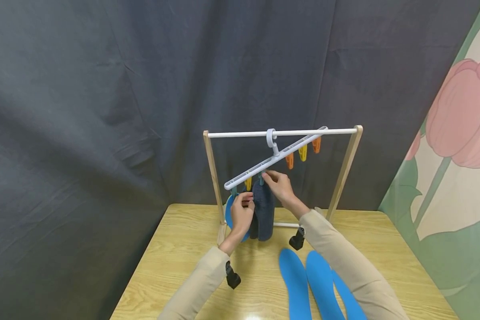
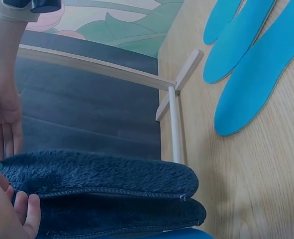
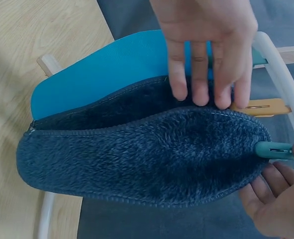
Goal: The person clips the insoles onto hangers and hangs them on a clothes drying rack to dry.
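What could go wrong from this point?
The green clip overlaps only the tip of the front dark insole, so it might slip once the right hand lets go. The hanging blue insole also loads that half of the hanger, so it could tip or swing.

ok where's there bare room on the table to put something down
Bare table lies right of the right sleeve, towards the mural, and left of the left sleeve. A smaller patch sits between the left sleeve and loose blue insoles. Under the left half of the hanger it's crowded: left hand, right hand, clips, fuzzy insoles, hung blue insole.
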{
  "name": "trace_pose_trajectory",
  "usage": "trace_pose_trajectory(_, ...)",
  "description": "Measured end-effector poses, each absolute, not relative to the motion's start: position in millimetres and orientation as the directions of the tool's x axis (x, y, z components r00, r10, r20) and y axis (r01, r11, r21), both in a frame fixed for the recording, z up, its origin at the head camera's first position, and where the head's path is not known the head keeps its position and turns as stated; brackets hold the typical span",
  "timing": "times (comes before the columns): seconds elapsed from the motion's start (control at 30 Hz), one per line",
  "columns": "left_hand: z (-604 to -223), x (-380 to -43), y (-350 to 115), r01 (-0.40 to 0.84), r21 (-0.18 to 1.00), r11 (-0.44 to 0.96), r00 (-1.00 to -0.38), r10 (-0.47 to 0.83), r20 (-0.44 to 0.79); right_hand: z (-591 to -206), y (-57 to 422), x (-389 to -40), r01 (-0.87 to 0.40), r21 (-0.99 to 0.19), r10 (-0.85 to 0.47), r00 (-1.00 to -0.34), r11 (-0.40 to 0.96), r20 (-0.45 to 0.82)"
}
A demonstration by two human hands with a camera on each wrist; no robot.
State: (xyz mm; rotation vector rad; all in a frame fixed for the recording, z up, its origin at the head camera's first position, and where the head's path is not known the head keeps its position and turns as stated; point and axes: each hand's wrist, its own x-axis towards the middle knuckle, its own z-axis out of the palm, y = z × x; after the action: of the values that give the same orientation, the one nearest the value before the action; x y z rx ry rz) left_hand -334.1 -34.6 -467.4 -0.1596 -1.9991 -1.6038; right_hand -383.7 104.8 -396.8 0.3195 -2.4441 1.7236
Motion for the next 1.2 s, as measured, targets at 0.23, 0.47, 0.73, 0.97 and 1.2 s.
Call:
trace_pose_trajectory(0.23, -462.9, -334.4, -32.1, 0.452, 0.851, 0.267, -0.821, -0.249, 0.514, -401.8, 107.5, -383.6, -0.244, -0.912, -0.099, -0.97, 0.331, 0.224)
trace_pose_trajectory(0.47, -454.4, -334.7, -26.8, 0.442, 0.866, 0.233, -0.843, -0.222, 0.49, -407.7, 110.8, -382.6, -0.236, -0.907, -0.087, -0.972, 0.349, 0.219)
trace_pose_trajectory(0.73, -442.2, -338.6, -18.6, 0.476, 0.853, 0.215, -0.841, -0.173, 0.513, -420.7, 114.1, -378.9, -0.22, -0.902, -0.081, -0.975, 0.371, 0.205)
trace_pose_trajectory(0.97, -429.0, -341.3, -7.4, 0.49, 0.853, 0.182, -0.844, -0.144, 0.516, -433.2, 118.9, -377.2, -0.215, -0.895, -0.078, -0.977, 0.391, 0.2)
trace_pose_trajectory(1.2, -418.4, -342.5, 3.5, 0.487, 0.862, 0.143, -0.86, -0.095, 0.502, -440.8, 124.2, -371.1, -0.155, -0.906, -0.066, -0.988, 0.393, 0.14)
